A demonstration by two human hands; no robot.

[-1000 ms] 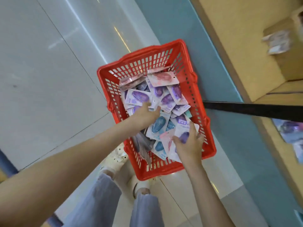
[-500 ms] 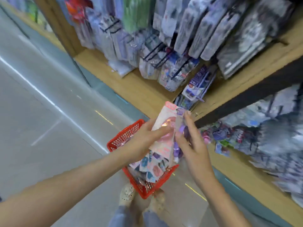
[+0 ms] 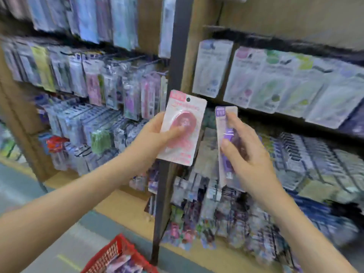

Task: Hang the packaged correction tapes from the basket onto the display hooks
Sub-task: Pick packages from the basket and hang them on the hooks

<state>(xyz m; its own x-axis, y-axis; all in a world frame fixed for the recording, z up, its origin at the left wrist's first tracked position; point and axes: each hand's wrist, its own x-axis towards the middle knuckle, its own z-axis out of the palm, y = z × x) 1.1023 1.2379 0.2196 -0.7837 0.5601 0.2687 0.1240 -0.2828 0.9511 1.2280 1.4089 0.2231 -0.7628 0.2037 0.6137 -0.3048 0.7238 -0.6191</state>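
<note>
My left hand (image 3: pixel 157 134) grips a pink packaged correction tape (image 3: pixel 183 115), held upright with its front facing me and its hang hole at the top. My right hand (image 3: pixel 246 148) grips a purple packaged correction tape (image 3: pixel 225 138), seen nearly edge-on. Both packs are raised in front of the display shelves, side by side and apart. The red basket (image 3: pixel 118 255) stands on the floor at the bottom, with more packs inside it. Display hooks (image 3: pixel 307 146) with hanging packs fill the racks behind my hands.
A dark vertical post (image 3: pixel 167 174) divides the two wooden shelf units. Rows of hanging stationery packs (image 3: pixel 88 79) fill the left unit, larger white packs (image 3: pixel 275 83) the upper right. Grey floor (image 3: pixel 59 243) lies at lower left.
Both hands lifted out of the basket, each with a pack, and rose to shelf height. The view swung up from the basket to the display racks.
</note>
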